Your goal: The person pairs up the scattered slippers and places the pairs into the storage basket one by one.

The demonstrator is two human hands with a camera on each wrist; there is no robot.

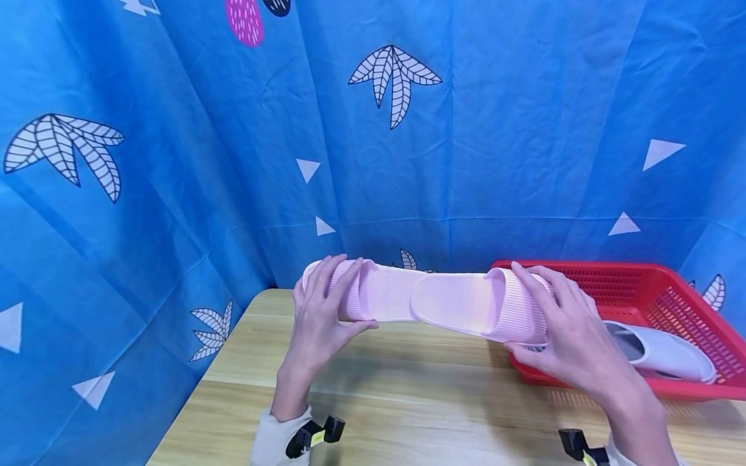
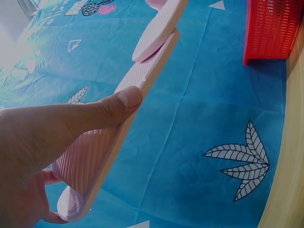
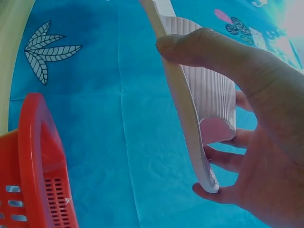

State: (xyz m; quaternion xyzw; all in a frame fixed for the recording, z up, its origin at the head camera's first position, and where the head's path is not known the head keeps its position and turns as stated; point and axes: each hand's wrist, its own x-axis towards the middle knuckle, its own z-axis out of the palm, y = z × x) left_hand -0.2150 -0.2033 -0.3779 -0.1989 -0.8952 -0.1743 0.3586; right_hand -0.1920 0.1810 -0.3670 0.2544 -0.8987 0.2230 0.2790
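Note:
Two pale pink slide slippers are held up above the table, heel ends overlapping in the middle. The left hand [image 1: 317,317] grips the left slipper [image 1: 389,292] around its ribbed strap end, thumb along the near edge. The right hand [image 1: 574,330] holds the right slipper [image 1: 451,299] by its ribbed strap end, fingers over the top and thumb below. In the left wrist view the thumb presses on the left slipper [image 2: 102,161]. In the right wrist view thumb and fingers clasp the right slipper [image 3: 209,92] from both sides. The right slipper's heel lies over the left one's.
A red plastic basket [image 1: 658,275] stands at the right of the wooden table [image 1: 408,395], just beyond the right hand. Inside it lies a white closed-toe slipper [image 1: 676,353]. A blue patterned cloth [image 1: 495,162] hangs behind and at the left of the table.

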